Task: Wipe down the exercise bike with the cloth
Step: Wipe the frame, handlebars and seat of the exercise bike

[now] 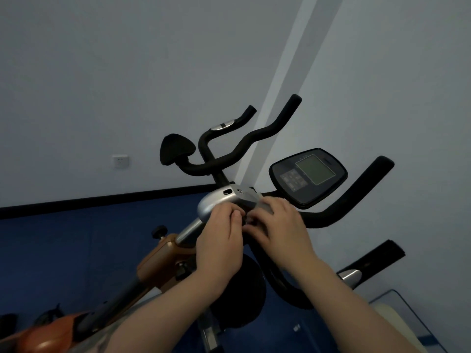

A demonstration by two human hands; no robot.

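Nearest to us, our two bare forearms reach up from the bottom edge. Our left hand curls its fingers against the silver handlebar clamp housing of the exercise bike, and our right hand curls beside it, the two fingertips meeting over a small pale-grey bit of what may be the cloth; we cannot tell which hand grips it, or whether it is cloth at all. Below the hands sit the copper-coloured frame and a black round part. At the lower right is the corner of a glass-edged surface. Beyond the hands, the black handlebars sweep upward, with the console screen to the right. Behind lies a dark blue floor, a black skirting strip, then a pale grey wall with a white socket.
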